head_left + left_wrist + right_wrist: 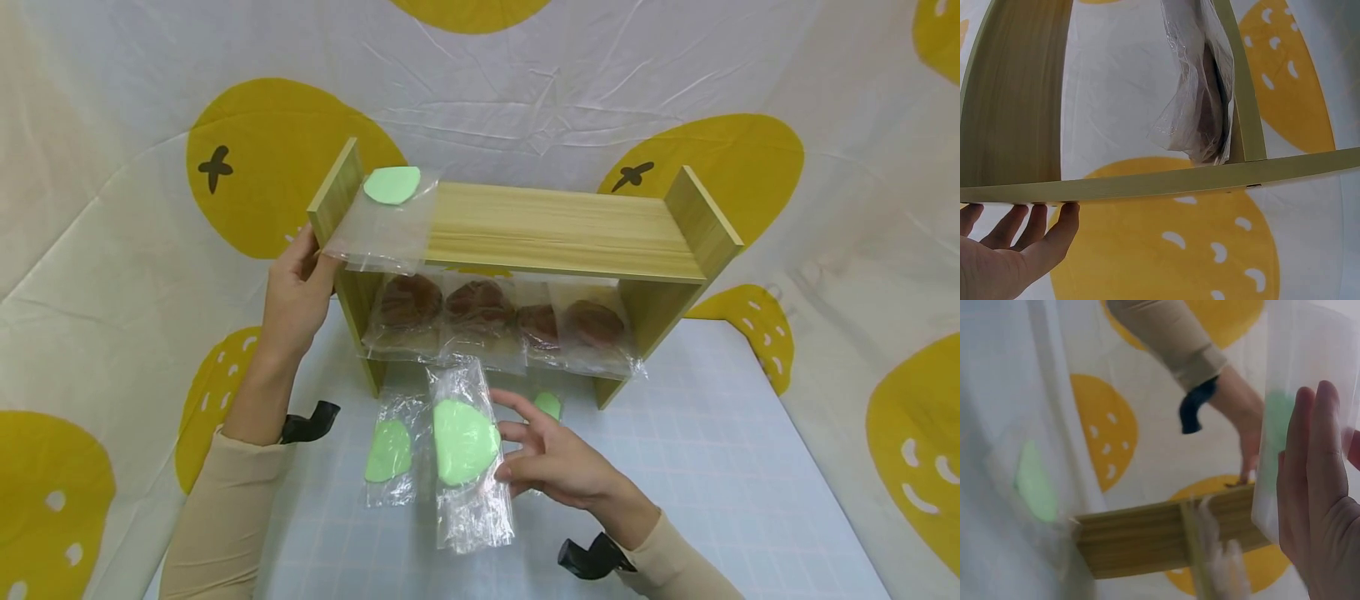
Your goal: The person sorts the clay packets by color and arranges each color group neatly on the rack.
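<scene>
My right hand (551,458) pinches a clear plastic bag with a light green flat piece (465,442) by its right edge, raised in front of the shelf. In the right wrist view, this bag (1279,434) lies along the fingers (1324,450). My left hand (292,300) touches the outside of the left side panel of a small wooden shelf (555,229); in the left wrist view its fingertips rest against the panel (1147,182). On the shelf's top board, at the left end, lies another bagged green piece (392,185).
The lower board carries a row of bags with dark brown round pieces (480,307), their edges overhanging the front. More bagged green pieces lie on the table, one at left (388,450) and one partly hidden behind my right hand (548,405). A patterned curtain (510,108) hangs behind.
</scene>
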`<action>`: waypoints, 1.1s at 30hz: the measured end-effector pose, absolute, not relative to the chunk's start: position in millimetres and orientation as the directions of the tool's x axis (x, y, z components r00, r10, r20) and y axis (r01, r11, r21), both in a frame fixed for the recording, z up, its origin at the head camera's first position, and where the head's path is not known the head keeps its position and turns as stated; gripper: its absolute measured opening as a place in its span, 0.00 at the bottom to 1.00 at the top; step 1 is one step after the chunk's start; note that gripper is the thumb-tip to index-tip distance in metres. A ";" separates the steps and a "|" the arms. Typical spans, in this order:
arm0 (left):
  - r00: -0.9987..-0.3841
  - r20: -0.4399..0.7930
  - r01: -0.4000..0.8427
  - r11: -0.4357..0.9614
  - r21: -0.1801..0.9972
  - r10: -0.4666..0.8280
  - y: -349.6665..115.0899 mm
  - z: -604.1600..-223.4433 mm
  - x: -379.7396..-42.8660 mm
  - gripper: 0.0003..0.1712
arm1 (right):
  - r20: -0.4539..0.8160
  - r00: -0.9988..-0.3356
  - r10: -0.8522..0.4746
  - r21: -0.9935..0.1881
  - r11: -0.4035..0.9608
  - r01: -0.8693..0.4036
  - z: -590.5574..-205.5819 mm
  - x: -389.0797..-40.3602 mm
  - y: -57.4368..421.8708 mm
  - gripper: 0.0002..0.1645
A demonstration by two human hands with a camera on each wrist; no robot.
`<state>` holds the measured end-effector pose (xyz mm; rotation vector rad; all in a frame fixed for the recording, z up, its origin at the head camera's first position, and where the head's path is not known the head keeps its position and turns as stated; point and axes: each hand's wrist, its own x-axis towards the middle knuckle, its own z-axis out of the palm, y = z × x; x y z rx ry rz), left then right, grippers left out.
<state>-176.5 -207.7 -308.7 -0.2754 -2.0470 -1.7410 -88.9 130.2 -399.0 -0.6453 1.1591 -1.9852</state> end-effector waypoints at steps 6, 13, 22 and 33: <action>-0.887 0.442 0.416 0.188 0.890 -0.132 -207.6 -308.9 -176.1 0.26 | 0.161 -0.600 -0.783 -0.899 -0.368 0.240 -369.8 -93.1 136.4 0.50; -0.893 0.430 0.400 0.201 0.894 -0.133 -207.0 -309.9 -175.3 0.27 | 0.259 -0.598 -0.758 -0.911 -0.398 0.110 -321.4 -104.9 143.4 0.51; -0.894 0.426 0.393 0.212 0.895 -0.141 -207.8 -311.0 -175.6 0.27 | 0.272 -0.655 -0.705 -0.930 -0.368 0.011 -281.6 -128.2 138.8 0.52; -0.888 0.433 0.391 0.242 0.888 -0.152 -208.3 -311.1 -176.6 0.27 | 0.239 -0.783 -0.575 -0.924 -0.381 -0.002 -237.6 -180.6 117.3 0.50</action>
